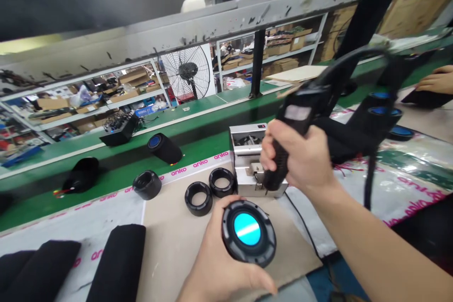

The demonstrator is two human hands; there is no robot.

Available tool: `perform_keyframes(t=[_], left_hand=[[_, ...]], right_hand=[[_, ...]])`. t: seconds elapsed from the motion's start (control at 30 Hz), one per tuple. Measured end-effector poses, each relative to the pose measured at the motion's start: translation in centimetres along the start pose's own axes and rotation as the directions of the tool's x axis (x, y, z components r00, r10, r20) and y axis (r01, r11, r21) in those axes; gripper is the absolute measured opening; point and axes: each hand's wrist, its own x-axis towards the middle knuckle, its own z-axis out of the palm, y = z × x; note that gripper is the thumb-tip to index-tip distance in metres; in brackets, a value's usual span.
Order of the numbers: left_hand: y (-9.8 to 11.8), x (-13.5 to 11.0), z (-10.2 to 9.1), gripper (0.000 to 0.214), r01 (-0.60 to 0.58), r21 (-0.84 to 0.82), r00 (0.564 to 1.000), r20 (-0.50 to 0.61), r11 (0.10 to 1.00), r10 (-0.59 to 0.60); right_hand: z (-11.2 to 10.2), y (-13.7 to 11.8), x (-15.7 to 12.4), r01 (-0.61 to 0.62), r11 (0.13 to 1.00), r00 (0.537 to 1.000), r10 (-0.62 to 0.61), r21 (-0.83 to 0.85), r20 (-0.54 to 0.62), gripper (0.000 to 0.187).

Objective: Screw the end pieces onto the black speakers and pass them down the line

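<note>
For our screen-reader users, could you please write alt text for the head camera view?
The left hand holds a round black part with a bright blue centre, while the right hand grips a black corded tool. Black rings lie on a tan sheet near a silver machine.

Pink "anko" lettering (179,171) (repeated) stands on the white sheeting (120,210).
</note>
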Motion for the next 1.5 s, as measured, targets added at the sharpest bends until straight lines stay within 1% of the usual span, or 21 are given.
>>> perform_keyframes(t=[0.1, 0.13, 0.2, 0.33, 0.43, 0.53, 0.6, 0.77, 0.93, 1.07, 1.17, 1.23, 1.33, 1.37, 1.4, 1.43, 1.5], left_hand=[[0.4, 0.0, -0.1, 0.131, 0.009, 0.067, 1.000, 0.010, 0.998, -0.009], [0.5, 0.0, -0.1, 0.132, 0.006, 0.073, 1.000, 0.011, 0.997, -0.007], [0.4, 0.0, -0.1, 0.131, 0.005, 0.066, 1.000, 0.017, 0.998, -0.006], [0.3, 0.1, 0.0, 0.129, 0.007, 0.038, 0.999, 0.039, 0.999, -0.008], [0.3, 0.1, 0.0, 0.128, 0.003, 0.047, 0.999, 0.042, 0.999, -0.005], [0.4, 0.0, 0.0, 0.129, 0.012, 0.044, 0.999, 0.033, 0.999, -0.013], [0.5, -0.1, 0.0, 0.129, 0.016, 0.045, 1.000, 0.025, 0.999, -0.017], [0.5, -0.1, 0.0, 0.128, 0.007, 0.057, 1.000, 0.024, 0.998, -0.009], [0.6, 0.0, 0.1, 0.125, 0.022, 0.042, 0.999, 0.031, 0.999, -0.023], [0.7, -0.1, 0.3, 0.122, 0.010, 0.027, 0.999, 0.033, 1.000, -0.011], [0.7, 0.0, 0.2, 0.122, 0.009, 0.020, 1.000, 0.019, 1.000, -0.009], [0.8, 0.1, 0.1, 0.127, 0.022, 0.034, 1.000, 0.014, 0.999, -0.022], [0.9, 0.3, -0.1, 0.132, 0.025, 0.060, 1.000, 0.008, 0.998, -0.025], [1.0, 0.3, -0.1, 0.132, 0.021, 0.062, 1.000, 0.010, 0.998, -0.022], [1.0, 0.4, -0.2, 0.130, 0.016, 0.059, 1.000, 0.012, 0.998, -0.017], [1.0, 0.4, -0.2, 0.129, 0.011, 0.052, 1.000, 0.016, 0.999, -0.012], [0.8, 0.4, -0.2, 0.127, 0.010, 0.030, 0.999, 0.037, 1.000, -0.011]], right_hand=[[0.4, -1.9, -0.1, 0.113, 0.993, 0.993, -0.112, 0.022, -0.047, 0.054], [0.5, -1.9, 0.0, 0.147, 0.989, 0.988, -0.146, 0.009, -0.056, 0.053], [0.4, -1.1, 0.1, 0.175, 0.984, 0.982, -0.177, -0.035, -0.061, 0.049], [-0.2, 2.1, 0.4, 0.128, 0.984, 0.988, -0.138, -0.120, -0.076, 0.045], [-0.6, 3.3, 0.2, 0.100, 0.985, 0.991, -0.112, -0.139, -0.080, 0.046], [-0.8, 3.0, 0.0, 0.062, 0.990, 0.998, -0.066, -0.129, -0.022, 0.051], [-0.9, 2.6, -0.1, 0.060, 0.992, 0.998, -0.061, -0.115, -0.006, 0.053], [-0.7, 2.4, 0.0, 0.154, 0.983, 0.983, -0.163, -0.100, -0.089, 0.048], [-0.6, 3.2, 0.2, 0.118, 0.984, 0.990, -0.127, -0.131, -0.063, 0.041], [-0.6, 3.4, 0.2, 0.080, 0.991, 0.995, -0.086, -0.105, -0.049, 0.047], [-0.3, 2.0, -0.3, 0.019, 0.999, 1.000, -0.020, -0.048, -0.018, 0.056], [0.2, -0.1, -0.7, 0.017, 1.000, 0.999, -0.017, 0.017, -0.029, 0.056], [1.2, -4.1, -1.5, 0.077, 0.991, 0.996, -0.071, 0.110, -0.052, 0.053], [1.6, -5.3, -1.7, 0.073, 0.988, 0.997, -0.072, 0.137, -0.017, 0.051], [1.9, -6.3, -2.0, 0.057, 0.984, 0.997, -0.065, 0.168, 0.043, 0.050], [2.1, -7.0, -2.3, 0.020, 0.980, 0.991, -0.046, 0.199, 0.129, 0.048], [2.4, -7.7, -3.0, -0.057, 0.967, 0.948, -0.025, 0.249, 0.317, 0.050]])
